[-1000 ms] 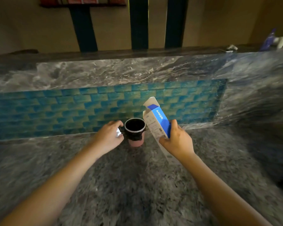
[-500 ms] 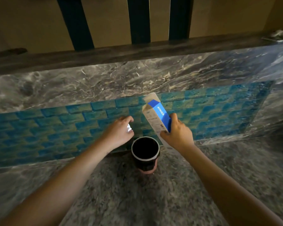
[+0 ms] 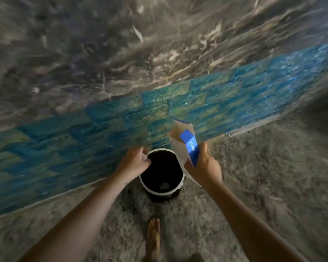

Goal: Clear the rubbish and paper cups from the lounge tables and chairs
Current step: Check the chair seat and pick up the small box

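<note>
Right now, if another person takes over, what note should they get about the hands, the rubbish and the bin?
Left hand: pinches a small white scrap over the bin rim.
Right hand: grips an open white and blue box at the bin's right edge.
Done: both pieces are at the bin; a pale piece lies inside.
Left: drop both in. No cups in view.

The floor [image 3: 263, 186] is grey speckled stone, blurred towards the edges of the view. A round dark bin [image 3: 155, 191] with a pale rim stands upright on it, directly under the gap between the left hand [image 3: 134, 163] and the right hand [image 3: 204, 167], its far side close against the foot of the wall. A bare foot [image 3: 153, 237] rests flat on the floor nearer the person than both hands, between the forearms, toes pointing at the bin and apart from it.
</note>
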A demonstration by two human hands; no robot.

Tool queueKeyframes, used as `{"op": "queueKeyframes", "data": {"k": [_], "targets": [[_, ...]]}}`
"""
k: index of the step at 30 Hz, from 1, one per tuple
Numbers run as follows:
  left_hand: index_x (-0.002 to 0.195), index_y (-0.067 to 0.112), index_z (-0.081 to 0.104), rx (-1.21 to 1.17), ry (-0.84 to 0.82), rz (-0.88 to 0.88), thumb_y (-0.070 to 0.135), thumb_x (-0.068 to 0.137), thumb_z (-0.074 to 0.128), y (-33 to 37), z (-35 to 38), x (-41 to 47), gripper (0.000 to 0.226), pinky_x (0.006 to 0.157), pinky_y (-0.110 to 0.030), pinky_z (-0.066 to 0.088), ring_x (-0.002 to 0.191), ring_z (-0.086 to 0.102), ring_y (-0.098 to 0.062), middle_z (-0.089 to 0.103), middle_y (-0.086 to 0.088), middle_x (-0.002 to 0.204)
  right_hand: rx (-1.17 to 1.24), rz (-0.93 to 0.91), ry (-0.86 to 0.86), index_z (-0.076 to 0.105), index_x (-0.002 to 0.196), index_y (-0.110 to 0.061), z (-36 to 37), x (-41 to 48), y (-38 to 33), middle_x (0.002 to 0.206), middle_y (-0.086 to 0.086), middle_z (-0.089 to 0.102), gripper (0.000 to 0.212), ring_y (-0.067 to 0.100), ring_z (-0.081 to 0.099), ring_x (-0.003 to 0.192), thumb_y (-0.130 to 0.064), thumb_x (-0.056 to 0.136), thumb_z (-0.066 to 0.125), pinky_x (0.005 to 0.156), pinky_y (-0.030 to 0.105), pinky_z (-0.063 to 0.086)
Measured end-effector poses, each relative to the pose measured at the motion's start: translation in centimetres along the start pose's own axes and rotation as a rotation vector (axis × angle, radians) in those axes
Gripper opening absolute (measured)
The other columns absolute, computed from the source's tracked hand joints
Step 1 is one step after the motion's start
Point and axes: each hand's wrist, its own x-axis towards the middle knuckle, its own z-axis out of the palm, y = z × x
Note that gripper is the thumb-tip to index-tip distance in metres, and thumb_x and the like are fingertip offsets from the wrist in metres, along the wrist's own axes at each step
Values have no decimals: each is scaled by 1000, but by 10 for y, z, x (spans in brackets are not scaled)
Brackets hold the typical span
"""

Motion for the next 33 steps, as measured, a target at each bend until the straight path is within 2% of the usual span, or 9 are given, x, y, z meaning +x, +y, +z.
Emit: {"op": "queueKeyframes", "data": {"k": [4, 6, 7, 9, 14, 17, 20, 28, 33], "targets": [[86, 12, 54, -60, -3, -29, 8, 77, 60, -49, 61, 76, 11, 50, -22, 29, 77, 56, -27, 55, -4, 77, -20, 67, -71, 33, 104, -17, 87, 41, 31, 92, 10, 66, 41, 37, 62, 80, -34, 78, 59, 57, 32, 37], [92, 7, 58, -74, -14, -18, 8, 78, 62, -71, 97, 108, 15, 62, -22, 37, 84, 59, -31, 61, -13, 86, -3, 89, -87, 27, 97, -21, 131, 58, 51, 91, 8, 66, 38, 36, 63, 79, -34, 80, 58, 56, 32, 37], [97, 5, 59, -71, -14, -19, 9, 78, 62, -82, 116, 122, 19, 73, -29, 42, 90, 60, -32, 63, -17, 95, 6, 108, -95, 24, 94, -24, 152, 66, 60, 90, 8, 65, 39, 37, 63, 78, -34, 80, 59, 56, 31, 36], [105, 3, 58, -81, -9, -31, 11, 80, 62, -105, 154, 143, 27, 82, -35, 44, 97, 59, -32, 62, -19, 105, 16, 139, -104, 24, 93, -23, 193, 78, 79, 88, 9, 64, 41, 38, 62, 77, -32, 80, 61, 56, 30, 34], [116, 0, 53, -115, -30, -83, 18, 85, 62, -144, 220, 168, 38, 75, -19, 32, 103, 56, -32, 60, -19, 111, 35, 163, -184, 31, 105, -15, 264, 93, 111, 85, -1, 51, 44, 38, 62, 76, -29, 80, 64, 57, 30, 34], [128, 1, 45, -149, -43, -118, 19, 84, 63, -154, 233, 173, 51, 85, -22, 31, 114, 50, -31, 53, -19, 126, 68, 135, -211, 33, 115, -14, 283, 97, 118, 101, 1, 52, 52, 35, 60, 88, -28, 77, 66, 59, 31, 35], [133, 1, 39, -144, -52, -103, 18, 84, 62, -155, 226, 170, 57, 93, -24, 28, 123, 43, -29, 47, -18, 133, 70, 88, -195, 33, 126, -11, 278, 98, 113, 123, 8, 51, 64, 31, 53, 107, -27, 74, 67, 71, 39, 46], [127, 8, 46, -83, -41, 96, 20, 87, 57, -97, 156, 173, 43, 95, -34, 38, 117, 49, -27, 53, -12, 126, -18, -44, -42, 49, 118, -8, 198, 126, 71, 110, 13, 58, 47, 34, 55, 100, -28, 78, 62, 78, 41, 45], [125, 9, 47, -33, 32, 245, 23, 87, 57, -18, 108, 174, 42, 93, -36, 39, 115, 50, -28, 54, -12, 125, 12, -79, 102, 51, 120, -8, 119, 143, 49, 117, 11, 58, 45, 32, 52, 110, -27, 81, 61, 88, 42, 42]]}}
